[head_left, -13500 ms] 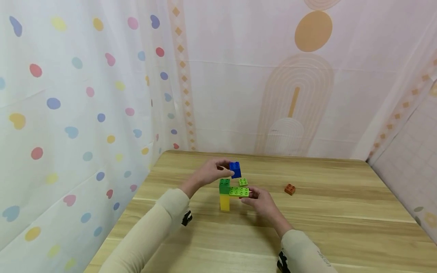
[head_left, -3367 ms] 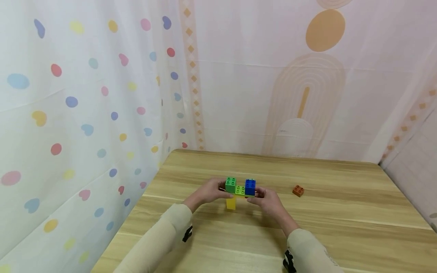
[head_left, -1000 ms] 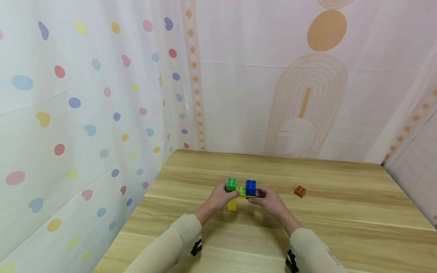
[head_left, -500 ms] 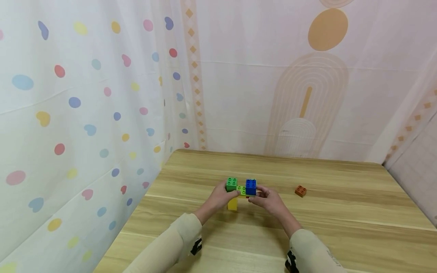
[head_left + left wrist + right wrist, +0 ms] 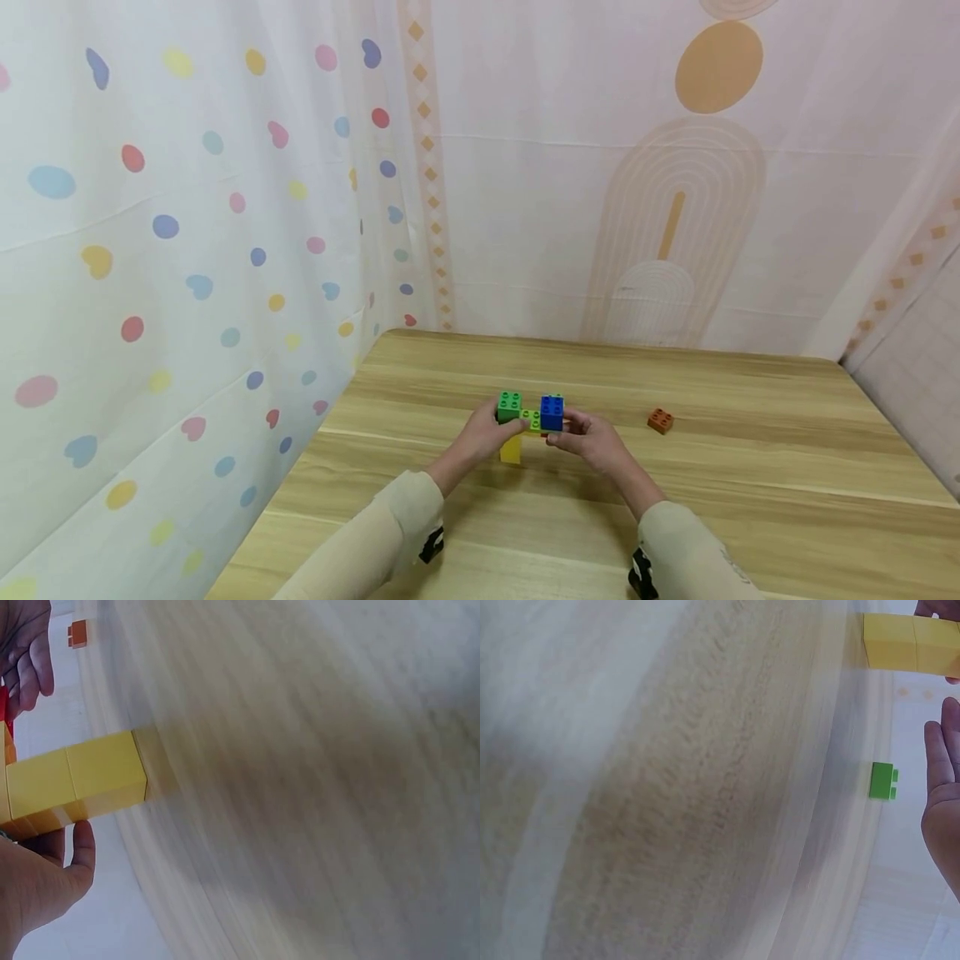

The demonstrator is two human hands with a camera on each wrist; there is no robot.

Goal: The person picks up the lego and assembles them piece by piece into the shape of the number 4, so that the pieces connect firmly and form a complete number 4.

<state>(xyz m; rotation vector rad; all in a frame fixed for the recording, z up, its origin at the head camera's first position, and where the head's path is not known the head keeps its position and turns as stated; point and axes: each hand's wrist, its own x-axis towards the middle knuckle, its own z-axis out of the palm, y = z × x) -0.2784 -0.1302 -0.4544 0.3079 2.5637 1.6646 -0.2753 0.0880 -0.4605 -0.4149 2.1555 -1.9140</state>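
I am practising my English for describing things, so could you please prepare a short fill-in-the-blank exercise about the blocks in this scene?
1. On top of the block assembly, the ____ block is nearer the right hand than the green block is.
2. The column below the green block is coloured ____.
3. In the head view, the orange-brown brick lies to the ____ of the block assembly.

Missing words: blue; yellow; right.

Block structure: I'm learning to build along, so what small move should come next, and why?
Probably easing the right hand off toward the orange brick: it lies loose on the table to that hand's right, the block structure has its blue block on top, and the left hand grips its left end.
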